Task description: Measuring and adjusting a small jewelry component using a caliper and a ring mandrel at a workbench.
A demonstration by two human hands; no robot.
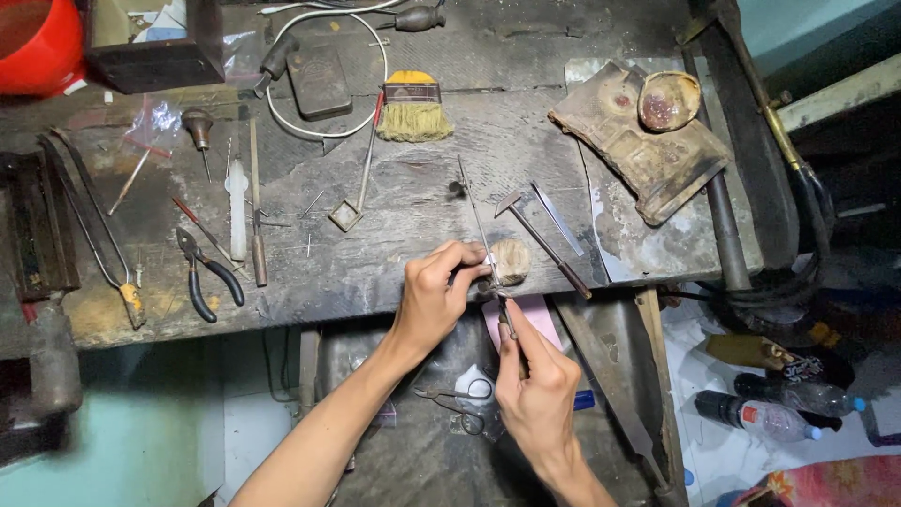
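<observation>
My left hand [435,293] pinches something very small at the front edge of the dark workbench [394,235], just by a worn wooden bench peg [512,260]. I cannot tell what the small piece is. My right hand [537,377] grips the handle of a long thin tool [477,221], a file or a saw by its look. Its slim blade runs up and to the left over the bench, and its lower part meets the fingertips of my left hand. Both hands hover above an open metal drawer [422,451] under the bench.
Black-handled pliers [208,274], long tongs [89,225], a small hammer [542,241], gravers and a yellow brush [413,111] lie on the bench. A scorched block with a small dish [648,131] sits at the right. Scissors [455,406] lie in the drawer. Plastic bottles [760,418] stand on the floor.
</observation>
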